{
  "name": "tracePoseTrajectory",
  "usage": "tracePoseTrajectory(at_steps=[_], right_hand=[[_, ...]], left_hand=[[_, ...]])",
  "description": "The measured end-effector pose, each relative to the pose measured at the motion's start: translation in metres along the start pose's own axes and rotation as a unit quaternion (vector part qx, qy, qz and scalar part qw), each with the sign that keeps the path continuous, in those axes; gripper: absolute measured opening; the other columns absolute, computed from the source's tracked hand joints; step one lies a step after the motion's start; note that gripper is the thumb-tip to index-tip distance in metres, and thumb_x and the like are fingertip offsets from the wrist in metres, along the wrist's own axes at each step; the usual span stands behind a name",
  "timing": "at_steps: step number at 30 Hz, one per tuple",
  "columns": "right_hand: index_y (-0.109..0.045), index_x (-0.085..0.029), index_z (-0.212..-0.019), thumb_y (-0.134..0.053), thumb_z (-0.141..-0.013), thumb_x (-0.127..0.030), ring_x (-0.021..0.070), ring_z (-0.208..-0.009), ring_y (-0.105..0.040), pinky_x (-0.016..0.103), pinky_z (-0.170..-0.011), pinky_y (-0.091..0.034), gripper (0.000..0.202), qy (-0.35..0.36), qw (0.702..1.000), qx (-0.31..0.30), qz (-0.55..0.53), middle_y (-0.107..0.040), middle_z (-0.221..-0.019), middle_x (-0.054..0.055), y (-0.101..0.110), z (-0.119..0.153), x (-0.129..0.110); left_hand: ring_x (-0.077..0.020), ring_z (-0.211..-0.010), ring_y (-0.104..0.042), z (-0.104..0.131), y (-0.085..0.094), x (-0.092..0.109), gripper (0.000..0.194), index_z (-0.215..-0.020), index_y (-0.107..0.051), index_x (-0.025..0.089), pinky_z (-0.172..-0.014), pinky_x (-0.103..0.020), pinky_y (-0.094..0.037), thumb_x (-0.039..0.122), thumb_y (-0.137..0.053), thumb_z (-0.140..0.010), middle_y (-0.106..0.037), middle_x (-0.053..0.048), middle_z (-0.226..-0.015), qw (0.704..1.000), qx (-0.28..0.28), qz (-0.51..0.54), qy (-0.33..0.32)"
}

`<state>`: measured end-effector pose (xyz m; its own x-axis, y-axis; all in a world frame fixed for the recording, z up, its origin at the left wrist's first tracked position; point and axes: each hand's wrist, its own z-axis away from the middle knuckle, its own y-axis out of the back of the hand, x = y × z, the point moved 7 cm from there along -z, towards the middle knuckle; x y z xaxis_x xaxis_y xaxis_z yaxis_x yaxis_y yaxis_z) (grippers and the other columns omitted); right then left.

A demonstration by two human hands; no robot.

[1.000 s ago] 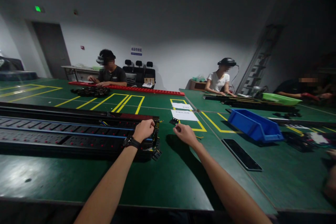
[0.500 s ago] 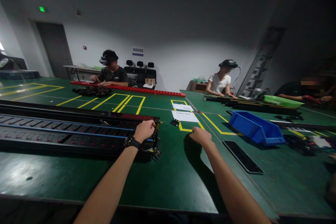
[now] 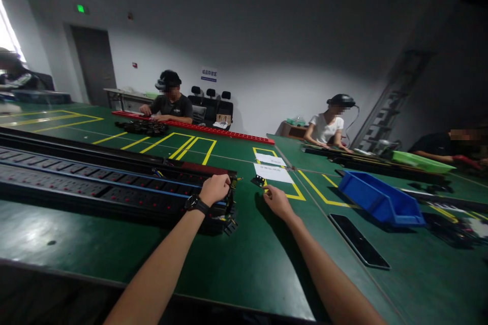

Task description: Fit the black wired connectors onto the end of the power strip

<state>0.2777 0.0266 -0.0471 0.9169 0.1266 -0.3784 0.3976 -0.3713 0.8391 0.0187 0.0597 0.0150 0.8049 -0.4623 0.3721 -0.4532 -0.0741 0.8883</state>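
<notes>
Wires and small clips hang loose at the near end of the long black power strip assembly (image 3: 114, 188), and that is where trouble could start: your left hand (image 3: 214, 189) is clenched in a fist on that end, and a hard pull could, I judge, snag a wire or drag the whole strip across the table. Your right hand (image 3: 277, 202) rests on the green table (image 3: 244, 259) with fingers loosely curled and released, holding nothing that shows, its fingertips just short of a small black part (image 3: 258, 181); a careless nudge could send that part skidding onto the white paper sheets (image 3: 272, 172) beyond it. A blue bin (image 3: 379, 198) and a flat black slab (image 3: 358, 240) lie well off to your right. Yellow lines mark the dull green tabletop, the room is dim with pale walls, and 3 people sit working on the far side.
</notes>
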Motion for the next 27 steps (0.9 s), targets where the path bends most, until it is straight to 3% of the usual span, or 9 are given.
tracePoseTrajectory(at_steps=[5, 11, 16, 23, 27], right_hand=[[-0.063, -0.021, -0.116, -0.053, -0.085, -0.032, 0.0194, -0.071, -0.067, 0.029, -0.069, -0.05, 0.034, 0.048, 0.989, 0.049, -0.131, -0.071, -0.079, 0.001, -0.021, -0.014, -0.038], [-0.057, -0.024, -0.118, -0.056, -0.085, -0.029, 0.0206, -0.079, -0.069, 0.03, -0.073, -0.05, 0.033, 0.051, 0.987, 0.046, -0.144, -0.073, -0.086, 0.002, -0.023, -0.038, -0.087], [-0.055, -0.023, -0.122, -0.055, -0.085, -0.026, 0.0218, -0.077, -0.07, 0.031, -0.073, -0.05, 0.037, -0.011, 0.992, 0.037, -0.119, -0.074, -0.085, 0.002, -0.026, -0.044, -0.087], [-0.058, -0.021, -0.122, -0.052, -0.088, -0.026, 0.0199, -0.078, -0.069, 0.029, -0.075, -0.049, 0.035, -0.011, 0.993, 0.061, -0.104, -0.074, -0.085, 0.003, -0.036, -0.044, -0.075], [-0.062, -0.018, -0.118, -0.052, -0.089, -0.029, 0.0199, -0.086, -0.069, 0.029, -0.081, -0.049, 0.033, -0.047, 0.994, 0.069, -0.074, -0.074, -0.091, 0.005, -0.039, -0.055, -0.061]], left_hand=[[-0.022, -0.097, -0.072, 0.001, 0.0, 0.001, 0.027, -0.101, -0.073, 0.027, -0.084, -0.03, -0.053, 0.021, -0.05, -0.089, -0.077, -0.005, -0.103, 1.0, 0.005, -0.001, -0.003], [-0.0218, -0.099, -0.072, 0.002, -0.001, 0.002, 0.027, -0.103, -0.073, 0.027, -0.086, -0.03, -0.053, 0.019, -0.05, -0.09, -0.077, -0.005, -0.104, 1.0, 0.003, -0.004, -0.006], [-0.0217, -0.1, -0.071, 0.003, -0.003, 0.002, 0.027, -0.104, -0.072, 0.027, -0.089, -0.03, -0.052, 0.018, -0.051, -0.09, -0.077, -0.005, -0.105, 1.0, -0.004, -0.007, -0.002], [-0.0216, -0.101, -0.07, 0.003, -0.003, 0.002, 0.029, -0.107, -0.073, 0.026, -0.091, -0.031, -0.052, 0.019, -0.05, -0.09, -0.076, -0.006, -0.106, 1.0, -0.009, -0.008, -0.002], [-0.0217, -0.101, -0.071, 0.004, -0.003, 0.003, 0.029, -0.106, -0.073, 0.026, -0.09, -0.031, -0.052, 0.019, -0.05, -0.09, -0.077, -0.006, -0.106, 1.0, -0.011, -0.006, 0.001]])
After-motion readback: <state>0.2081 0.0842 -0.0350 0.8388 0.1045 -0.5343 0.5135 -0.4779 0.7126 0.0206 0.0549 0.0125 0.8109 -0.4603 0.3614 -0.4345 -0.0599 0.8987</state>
